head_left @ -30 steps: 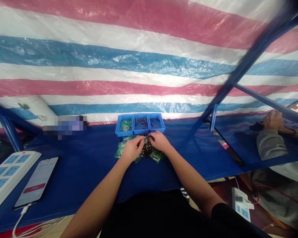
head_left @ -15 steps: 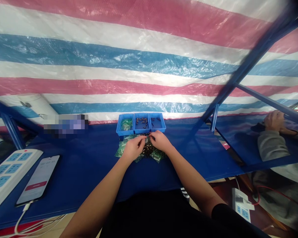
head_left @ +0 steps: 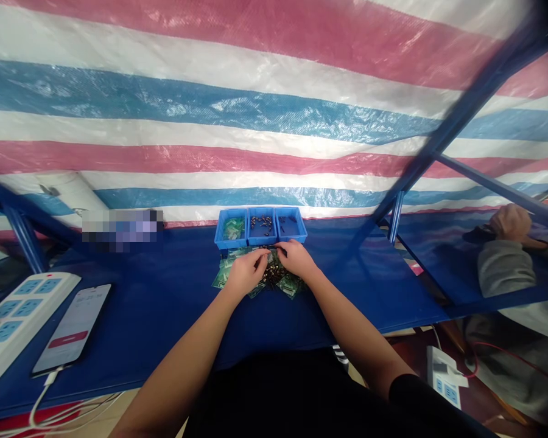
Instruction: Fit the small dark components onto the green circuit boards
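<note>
Over a pile on the blue table, both hands have their fingertips pinched close together. My left hand [head_left: 246,271] is closed, and whatever it pinches is too small to make out. My right hand [head_left: 298,259] is closed too, its thumb and forefinger on something tiny and dark. Beneath them lie green pieces that look like small circuit boards [head_left: 291,286], spread to both sides. Small brass-and-dark metal parts [head_left: 272,275] are heaped in the middle, partly hidden by my hands.
Behind the pile stand three joined blue bins: the left bin [head_left: 231,244] holds green pieces, the middle bin [head_left: 261,241] brass-coloured parts, the right bin [head_left: 300,236] a few dark ones. A phone [head_left: 72,328] and power strip [head_left: 25,316] lie left. A co-worker's arm [head_left: 505,267] is right, beyond a blue frame.
My hands stay over the pile in nearly the same pinched pose, with only slight finger movement. The whole view has shifted a little.
</note>
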`<state>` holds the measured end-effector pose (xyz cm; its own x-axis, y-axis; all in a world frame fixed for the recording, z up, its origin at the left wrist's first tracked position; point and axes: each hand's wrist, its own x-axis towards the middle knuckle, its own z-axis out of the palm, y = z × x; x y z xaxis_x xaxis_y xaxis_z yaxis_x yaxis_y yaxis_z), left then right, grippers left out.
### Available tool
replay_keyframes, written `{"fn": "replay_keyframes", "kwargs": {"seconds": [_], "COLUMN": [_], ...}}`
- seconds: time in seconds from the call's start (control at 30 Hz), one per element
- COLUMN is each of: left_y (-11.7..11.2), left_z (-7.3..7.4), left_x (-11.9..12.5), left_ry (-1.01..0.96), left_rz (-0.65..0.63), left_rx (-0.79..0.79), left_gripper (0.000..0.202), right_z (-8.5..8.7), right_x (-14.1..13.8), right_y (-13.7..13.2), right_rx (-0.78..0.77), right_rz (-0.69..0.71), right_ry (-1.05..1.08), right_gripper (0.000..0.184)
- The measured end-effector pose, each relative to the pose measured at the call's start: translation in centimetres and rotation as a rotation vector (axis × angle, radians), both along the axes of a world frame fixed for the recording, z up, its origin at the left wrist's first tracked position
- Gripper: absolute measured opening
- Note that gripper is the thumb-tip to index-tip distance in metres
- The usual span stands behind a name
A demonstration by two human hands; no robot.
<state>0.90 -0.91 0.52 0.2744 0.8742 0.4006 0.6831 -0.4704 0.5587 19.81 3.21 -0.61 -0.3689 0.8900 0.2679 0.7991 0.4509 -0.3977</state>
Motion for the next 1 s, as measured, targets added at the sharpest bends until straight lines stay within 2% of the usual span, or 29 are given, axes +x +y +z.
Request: {"fn": "replay_keyframes", "kwargs": {"seconds": [0.17,0.37,0.63,0.87,1.0], "left_y": [0.0,0.0,-0.1,-0.1,-0.1], "left_z": [0.0,-0.1,0.1,0.2,0.1], "left_x": [0.1,0.1,0.1,0.0,0.1], "left_ry": [-0.014,-0.006,0.006,0.003,-0.002], "left_rz": [-0.003,0.000,0.007,-0.003,0.001], "left_rx": [0.007,0.013,-0.014,-0.033,-0.023], "left_gripper": [0.030,0.030,0.030,0.031,0.030], "right_z": [0.1,0.3,0.5,0.3,0.4], "right_x": [-0.1,-0.5,-1.4,-1.1,-0.8], "right_y": [0.0,-0.4,-0.9,-0.7,-0.5], "right_rx": [0.030,-0.023,0.000,0.005,0.019], "right_rz": [0.017,-0.006,-0.016,-0.091,-0.084], "right_ry": [0.056,-0.068,-0.180,-0.170,-0.141], "right_gripper": [0.028,0.019,0.020,0.020,0.020]}}
